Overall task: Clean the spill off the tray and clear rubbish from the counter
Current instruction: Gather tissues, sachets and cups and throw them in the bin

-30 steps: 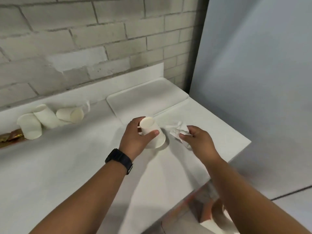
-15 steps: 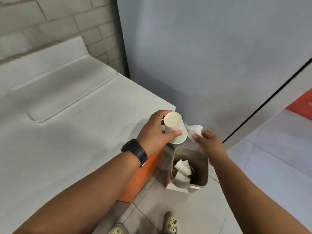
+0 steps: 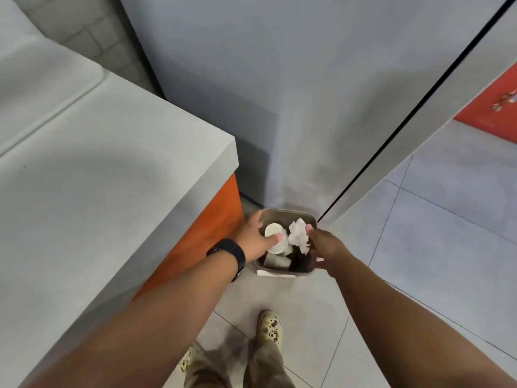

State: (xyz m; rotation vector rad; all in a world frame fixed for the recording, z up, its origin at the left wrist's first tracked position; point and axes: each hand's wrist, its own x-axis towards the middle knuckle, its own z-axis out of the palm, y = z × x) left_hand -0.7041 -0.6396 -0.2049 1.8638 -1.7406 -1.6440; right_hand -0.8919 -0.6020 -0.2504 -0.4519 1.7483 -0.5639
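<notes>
Left hand [image 3: 253, 238] holds cup [image 3: 275, 238] over bin [image 3: 282, 212].

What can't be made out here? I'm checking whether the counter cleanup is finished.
- Tray: head view, cut off by the left edge; spill state unknown.
- Rest of the counter: outside the frame; leftover rubbish unknown.
- Bin contents: covered by the left hand holding the paper cup and the right hand with the crumpled tissue.

Two hands are seen, the left hand [image 3: 251, 240] and the right hand [image 3: 324, 249]. One paper cup [image 3: 275, 241], one crumpled tissue [image 3: 298, 235] and one bin [image 3: 285, 214] are counted. One counter [image 3: 112, 177], one tray [image 3: 36, 88], one wristwatch [image 3: 228, 252] and two shoes [image 3: 270, 326] are visible.
</notes>
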